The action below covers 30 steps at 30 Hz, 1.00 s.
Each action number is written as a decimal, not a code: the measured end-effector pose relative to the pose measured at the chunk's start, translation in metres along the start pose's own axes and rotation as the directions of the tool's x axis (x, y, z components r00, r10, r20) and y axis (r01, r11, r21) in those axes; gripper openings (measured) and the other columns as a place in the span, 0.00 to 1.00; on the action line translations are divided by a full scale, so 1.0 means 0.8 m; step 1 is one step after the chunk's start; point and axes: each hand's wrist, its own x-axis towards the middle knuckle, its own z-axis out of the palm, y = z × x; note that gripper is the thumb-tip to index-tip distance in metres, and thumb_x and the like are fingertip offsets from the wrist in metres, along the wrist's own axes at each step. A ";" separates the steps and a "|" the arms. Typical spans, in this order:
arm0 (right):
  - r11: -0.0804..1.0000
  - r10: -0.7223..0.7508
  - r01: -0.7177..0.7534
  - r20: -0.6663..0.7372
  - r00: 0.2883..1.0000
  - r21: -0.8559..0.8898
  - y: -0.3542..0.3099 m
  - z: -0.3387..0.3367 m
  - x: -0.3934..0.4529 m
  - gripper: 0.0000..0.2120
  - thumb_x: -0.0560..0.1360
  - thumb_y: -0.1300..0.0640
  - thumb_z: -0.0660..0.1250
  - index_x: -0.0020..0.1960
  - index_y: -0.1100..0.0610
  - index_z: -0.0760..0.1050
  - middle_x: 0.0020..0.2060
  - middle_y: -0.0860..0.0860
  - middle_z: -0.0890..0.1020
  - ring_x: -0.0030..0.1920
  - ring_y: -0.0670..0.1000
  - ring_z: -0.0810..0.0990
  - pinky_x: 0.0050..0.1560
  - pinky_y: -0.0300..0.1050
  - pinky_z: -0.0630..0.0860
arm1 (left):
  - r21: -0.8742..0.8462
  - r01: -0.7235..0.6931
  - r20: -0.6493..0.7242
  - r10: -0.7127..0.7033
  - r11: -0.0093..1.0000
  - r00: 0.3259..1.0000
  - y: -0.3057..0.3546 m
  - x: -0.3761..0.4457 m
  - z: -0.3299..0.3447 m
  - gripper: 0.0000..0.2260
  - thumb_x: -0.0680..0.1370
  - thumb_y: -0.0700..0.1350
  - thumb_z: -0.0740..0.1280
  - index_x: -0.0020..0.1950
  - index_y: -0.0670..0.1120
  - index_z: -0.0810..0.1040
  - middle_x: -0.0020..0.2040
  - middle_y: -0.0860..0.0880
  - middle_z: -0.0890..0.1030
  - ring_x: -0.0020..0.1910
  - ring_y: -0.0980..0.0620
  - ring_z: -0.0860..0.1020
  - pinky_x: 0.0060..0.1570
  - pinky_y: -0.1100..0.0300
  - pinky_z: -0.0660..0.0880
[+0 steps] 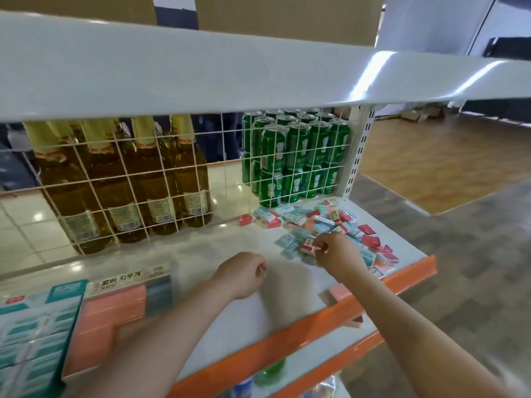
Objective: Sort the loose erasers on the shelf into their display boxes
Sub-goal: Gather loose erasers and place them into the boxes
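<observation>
A pile of loose erasers, red, pink and pale blue in wrappers, lies at the right end of the white shelf. My right hand rests on the pile's near edge, its fingers pinched on a red-and-white eraser. My left hand hovers over bare shelf to the left, fingers curled shut with nothing seen in them. Two display boxes stand at the front left: a pink one with a Korean label and a teal one holding several teal erasers.
A white wire grid backs the shelf, with brown bottles and green cans behind it. An upper shelf overhangs. An orange rail edges the front. One pink eraser lies near the rail.
</observation>
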 end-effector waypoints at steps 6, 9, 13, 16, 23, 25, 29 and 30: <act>0.999 0.034 -0.034 0.006 0.999 -0.003 0.041 -0.013 0.026 0.13 0.74 0.63 0.60 0.55 0.57 0.80 0.52 0.55 0.82 0.46 0.55 0.80 0.42 0.42 0.74 | -0.164 0.068 -0.120 -0.088 0.984 0.989 0.033 0.036 0.016 0.12 0.77 0.47 0.63 0.57 0.45 0.79 0.55 0.47 0.79 0.54 0.48 0.77 0.55 0.57 0.73; 0.999 0.029 -0.029 0.023 0.999 0.016 0.059 -0.015 0.032 0.13 0.76 0.62 0.60 0.56 0.57 0.79 0.51 0.54 0.82 0.41 0.51 0.78 0.38 0.39 0.72 | -0.257 0.108 -0.137 -0.147 0.960 0.980 0.053 0.057 0.025 0.10 0.76 0.48 0.65 0.52 0.44 0.80 0.52 0.46 0.80 0.52 0.47 0.77 0.53 0.56 0.74; 0.999 0.036 -0.038 0.042 0.998 0.030 0.072 -0.014 0.043 0.12 0.75 0.61 0.62 0.57 0.57 0.78 0.52 0.55 0.81 0.41 0.49 0.76 0.33 0.35 0.67 | -0.306 0.136 -0.131 -0.183 0.942 0.974 0.076 0.084 0.038 0.08 0.75 0.50 0.67 0.38 0.48 0.76 0.44 0.42 0.79 0.48 0.42 0.77 0.46 0.54 0.73; 0.998 0.039 -0.042 0.059 0.998 0.050 0.070 -0.016 0.050 0.17 0.75 0.61 0.63 0.63 0.56 0.74 0.57 0.54 0.79 0.48 0.51 0.77 0.41 0.40 0.74 | -0.327 0.140 -0.124 -0.189 0.934 0.974 0.088 0.099 0.048 0.15 0.76 0.50 0.66 0.33 0.43 0.74 0.40 0.37 0.76 0.45 0.38 0.75 0.42 0.52 0.72; 0.999 -0.001 -0.003 0.081 0.997 0.052 0.067 -0.014 0.060 0.21 0.75 0.60 0.63 0.68 0.56 0.69 0.64 0.54 0.74 0.57 0.52 0.76 0.50 0.40 0.73 | -0.404 0.227 -0.178 -0.320 0.886 0.931 0.104 0.121 0.061 0.08 0.76 0.47 0.66 0.54 0.47 0.76 0.55 0.49 0.78 0.54 0.49 0.76 0.52 0.57 0.72; 0.997 0.014 -0.020 0.082 0.997 0.075 0.069 -0.014 0.061 0.21 0.75 0.60 0.64 0.68 0.56 0.69 0.63 0.53 0.74 0.55 0.52 0.77 0.46 0.40 0.74 | -0.437 0.245 -0.153 -0.340 0.865 0.928 0.105 0.125 0.063 0.09 0.75 0.46 0.68 0.54 0.48 0.75 0.55 0.50 0.79 0.54 0.50 0.76 0.52 0.57 0.73; 0.997 0.016 -0.022 0.086 0.996 0.069 0.077 -0.016 0.063 0.20 0.74 0.59 0.65 0.66 0.56 0.70 0.61 0.54 0.76 0.56 0.54 0.77 0.53 0.47 0.77 | -0.438 0.283 -0.086 -0.353 0.853 0.932 0.107 0.130 0.064 0.14 0.73 0.45 0.69 0.58 0.48 0.75 0.56 0.49 0.79 0.55 0.48 0.77 0.55 0.53 0.75; 0.997 0.017 -0.024 0.090 0.996 0.071 0.078 -0.016 0.063 0.20 0.75 0.59 0.65 0.67 0.56 0.70 0.61 0.54 0.77 0.56 0.53 0.77 0.53 0.46 0.77 | -0.448 0.282 -0.081 -0.353 0.848 0.932 0.107 0.131 0.063 0.13 0.73 0.44 0.69 0.58 0.47 0.76 0.55 0.48 0.80 0.54 0.47 0.78 0.55 0.53 0.75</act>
